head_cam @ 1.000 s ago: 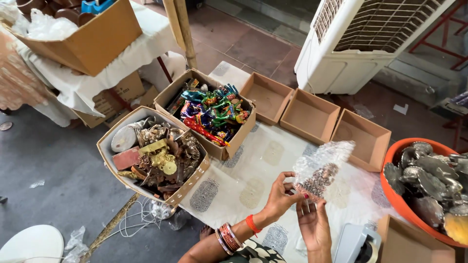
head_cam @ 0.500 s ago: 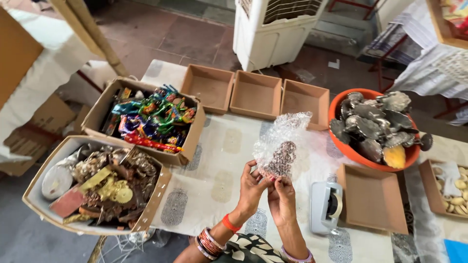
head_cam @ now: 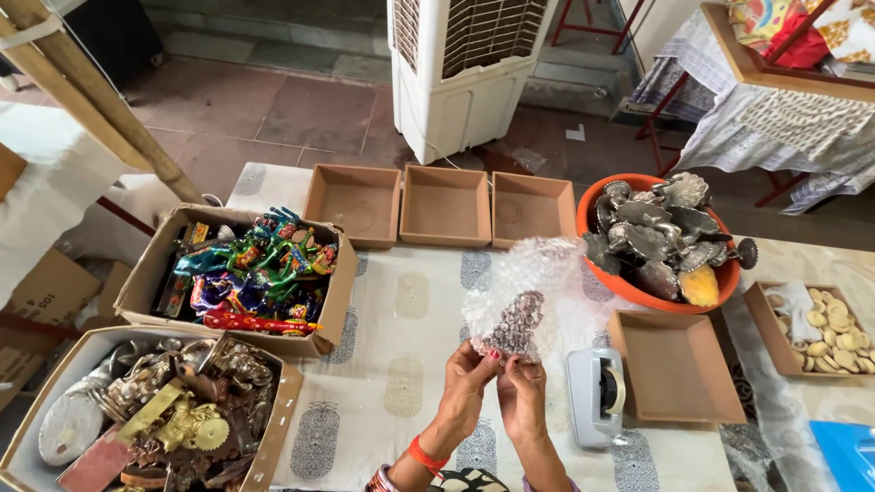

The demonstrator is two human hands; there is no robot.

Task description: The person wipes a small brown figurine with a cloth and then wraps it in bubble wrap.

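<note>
Both my hands hold up a sheet of clear bubble wrap with a small dark metal ornament inside it. My left hand pinches the wrap's lower left corner. Right beside it, my right hand grips the lower edge. Red and orange bangles sit on my left wrist. The bundle hangs above a white patterned tablecloth.
Three empty brown trays line the table's far edge. An orange tub of metal pieces, another empty tray and a grey tape dispenser lie right. Two cardboard boxes of colourful and brass figures stand left. A white air cooler stands behind.
The view has swung right and slightly closer. My hands still hold the bubble-wrapped ornament, now nearer the middle of the table.
</note>
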